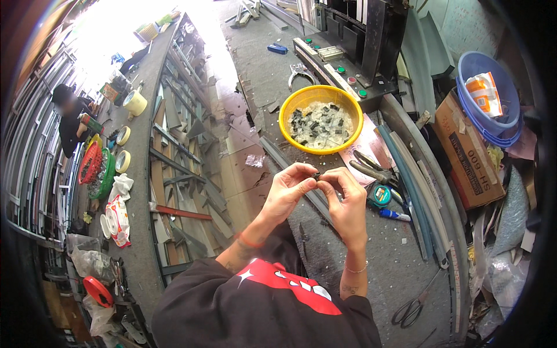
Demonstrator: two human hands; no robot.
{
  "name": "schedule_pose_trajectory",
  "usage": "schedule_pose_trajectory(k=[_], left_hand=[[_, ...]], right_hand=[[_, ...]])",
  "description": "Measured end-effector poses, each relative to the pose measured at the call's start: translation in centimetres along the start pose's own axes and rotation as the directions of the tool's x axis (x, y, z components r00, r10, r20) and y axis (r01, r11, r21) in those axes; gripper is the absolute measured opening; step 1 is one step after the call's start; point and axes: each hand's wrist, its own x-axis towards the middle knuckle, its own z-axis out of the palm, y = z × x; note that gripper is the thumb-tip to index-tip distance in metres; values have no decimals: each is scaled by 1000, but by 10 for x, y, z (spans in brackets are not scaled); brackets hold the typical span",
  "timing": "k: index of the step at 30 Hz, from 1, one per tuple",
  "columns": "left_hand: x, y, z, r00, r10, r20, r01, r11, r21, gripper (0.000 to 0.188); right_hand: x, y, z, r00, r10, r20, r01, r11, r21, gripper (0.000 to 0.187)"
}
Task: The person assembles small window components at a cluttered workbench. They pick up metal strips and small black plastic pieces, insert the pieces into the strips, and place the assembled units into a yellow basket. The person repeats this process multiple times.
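The small dark piece (pixel 316 176) is sitting between your fingertips, on your side of the yellow basin (pixel 320 151). Your left hand (pixel 288 190) is curling nearly closed, pinching it with thumb and finger; your right hand (pixel 347 196) is pinching it likewise, fingers bent. On the workbench (pixel 325 258), the basin is holding many pale and black bits (pixel 322 124), and pliers (pixel 376 170) are lying near your right hand.

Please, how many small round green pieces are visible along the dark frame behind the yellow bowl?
3: a far green piece, a middle green piece, and a near green piece beside the yellow bowl. Others may be hidden.
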Motion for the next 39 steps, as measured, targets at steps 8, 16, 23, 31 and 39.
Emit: schedule_pose_trajectory(k=[8,16,23,31,39], left_hand=[[0,-1,-1,998,-23,-59,24,999,26,18],[-1,7,-13,999,-45,28,36,967,253,22],[-5,10,7,844,384,374,-436,86,896,7],[9,51,-18,781,619,85,-174,84,981,5],[3,30,-11,844,423,329,-320,-95,943,24]], right_hand=[[0,3,-2,1000,21,11,-20,998,-59,8],[2,18,-7,969,143,200,-164,982,96,8],[6,39,2,963,89,254,-179,916,359,36],[1,32,0,921,264,287,-316,936,153,18],[3,20,2,991,108,74,-98,987,-124,17]])
